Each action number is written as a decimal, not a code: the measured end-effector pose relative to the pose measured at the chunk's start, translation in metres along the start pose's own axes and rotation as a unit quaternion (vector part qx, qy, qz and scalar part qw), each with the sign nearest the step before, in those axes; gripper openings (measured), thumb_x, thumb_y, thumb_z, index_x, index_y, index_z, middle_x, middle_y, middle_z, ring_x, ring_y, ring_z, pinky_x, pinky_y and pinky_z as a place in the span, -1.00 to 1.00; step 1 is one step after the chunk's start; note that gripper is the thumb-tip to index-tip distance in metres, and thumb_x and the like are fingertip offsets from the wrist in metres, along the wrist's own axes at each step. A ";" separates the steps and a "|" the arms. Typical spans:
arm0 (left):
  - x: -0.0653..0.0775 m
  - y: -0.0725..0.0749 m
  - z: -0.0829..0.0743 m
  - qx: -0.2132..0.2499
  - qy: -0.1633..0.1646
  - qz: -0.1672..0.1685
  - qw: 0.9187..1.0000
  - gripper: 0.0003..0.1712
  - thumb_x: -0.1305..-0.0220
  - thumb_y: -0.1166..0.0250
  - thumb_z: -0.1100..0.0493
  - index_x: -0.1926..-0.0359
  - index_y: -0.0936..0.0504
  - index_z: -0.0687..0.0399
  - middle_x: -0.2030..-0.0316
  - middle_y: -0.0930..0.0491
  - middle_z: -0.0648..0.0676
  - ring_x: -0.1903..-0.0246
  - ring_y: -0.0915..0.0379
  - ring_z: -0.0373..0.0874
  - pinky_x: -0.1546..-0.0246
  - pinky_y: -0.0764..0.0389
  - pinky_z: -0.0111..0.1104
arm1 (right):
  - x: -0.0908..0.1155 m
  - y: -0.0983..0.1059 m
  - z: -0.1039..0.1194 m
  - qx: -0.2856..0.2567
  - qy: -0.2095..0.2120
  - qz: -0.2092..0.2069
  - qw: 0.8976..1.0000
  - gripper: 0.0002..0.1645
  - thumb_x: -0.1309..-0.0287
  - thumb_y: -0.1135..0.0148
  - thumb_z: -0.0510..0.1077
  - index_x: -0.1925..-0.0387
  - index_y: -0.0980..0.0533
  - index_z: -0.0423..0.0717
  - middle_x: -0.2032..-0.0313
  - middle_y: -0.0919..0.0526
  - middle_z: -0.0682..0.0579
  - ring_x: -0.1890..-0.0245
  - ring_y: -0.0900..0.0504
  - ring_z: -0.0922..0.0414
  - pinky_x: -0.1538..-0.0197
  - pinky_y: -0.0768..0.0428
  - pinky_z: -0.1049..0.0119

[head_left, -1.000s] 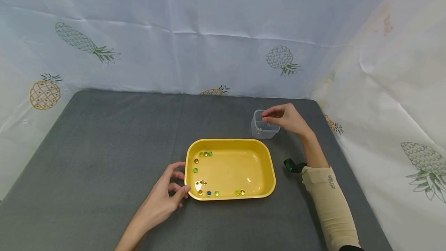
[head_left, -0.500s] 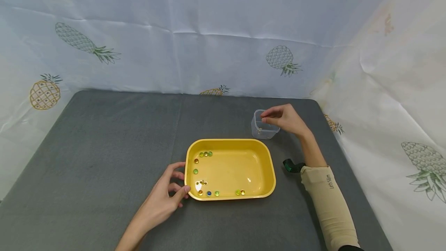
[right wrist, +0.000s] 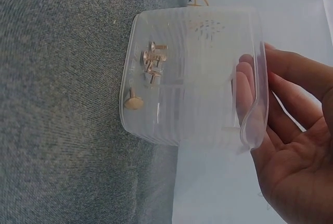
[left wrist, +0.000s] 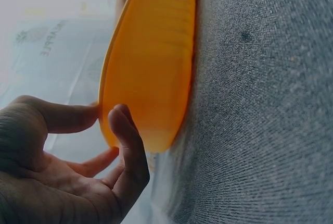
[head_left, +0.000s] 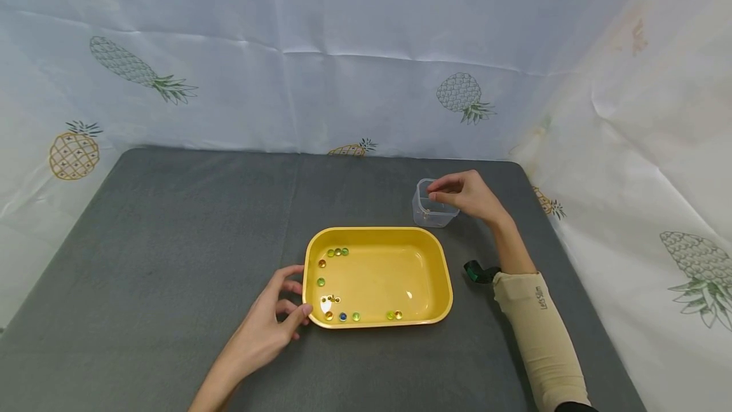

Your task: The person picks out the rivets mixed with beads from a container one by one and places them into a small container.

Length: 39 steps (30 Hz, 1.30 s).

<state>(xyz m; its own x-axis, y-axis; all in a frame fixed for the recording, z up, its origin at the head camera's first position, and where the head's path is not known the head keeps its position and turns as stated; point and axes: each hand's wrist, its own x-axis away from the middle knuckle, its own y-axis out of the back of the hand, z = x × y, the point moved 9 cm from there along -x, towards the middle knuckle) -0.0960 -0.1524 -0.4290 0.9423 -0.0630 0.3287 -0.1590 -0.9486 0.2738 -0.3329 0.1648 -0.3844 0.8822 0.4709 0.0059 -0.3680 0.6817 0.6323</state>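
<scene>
Fingers of the left hand (head_left: 269, 320) pinch a shallow yellow plastic tray (head_left: 374, 278), probably light, stiff, best held by its rim. Past its far right corner, a clear plastic box (head_left: 430, 219) holds round-headed, brass-coloured studs (right wrist: 133, 102), distinct only from the right wrist; whether the right hand (head_left: 471, 196) has one, I can't tell.

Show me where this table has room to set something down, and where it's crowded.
Widest: the gray tabletop left of the yellow tray and left hand. Another patch: off the tray's near side, between left hand and beige sleeve. The tray's middle is bare; marbles dot its left and near sides. Crowded: the far right, with the clear container and right hand.
</scene>
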 end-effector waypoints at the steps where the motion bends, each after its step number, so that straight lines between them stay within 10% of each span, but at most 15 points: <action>1: 0.000 0.000 0.000 0.000 0.000 0.000 1.000 -0.26 -0.24 -0.31 0.27 -0.34 -0.20 -0.19 -0.03 -0.39 0.17 0.42 -0.59 -0.10 0.54 -0.62 -0.31 | 0.000 0.000 0.000 -0.003 -0.002 -0.001 1.000 -0.72 -0.15 -0.36 -0.08 0.11 -0.66 -0.08 0.17 -0.74 -0.05 0.16 -0.70 -0.17 0.13 -0.68 0.43; 39: 0.000 0.000 0.000 -0.002 0.006 -0.003 1.000 -0.26 -0.24 -0.31 0.28 -0.34 -0.20 -0.20 -0.03 -0.39 0.16 0.41 -0.59 -0.11 0.54 -0.62 -0.32 | 0.000 0.002 0.005 -0.004 0.002 -0.014 1.000 -0.79 -0.15 -0.35 -0.12 0.15 -0.66 -0.02 0.18 -0.73 -0.01 0.19 -0.72 -0.08 0.17 -0.68 0.45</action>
<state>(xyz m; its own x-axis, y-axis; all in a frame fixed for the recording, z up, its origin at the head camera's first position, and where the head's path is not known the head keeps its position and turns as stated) -0.0960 -0.1528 -0.4291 0.9394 -0.0541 0.3385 -0.1548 -0.9479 0.2783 -0.3321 0.1639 -0.3790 0.8912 0.4534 -0.0159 -0.3450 0.7000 0.6253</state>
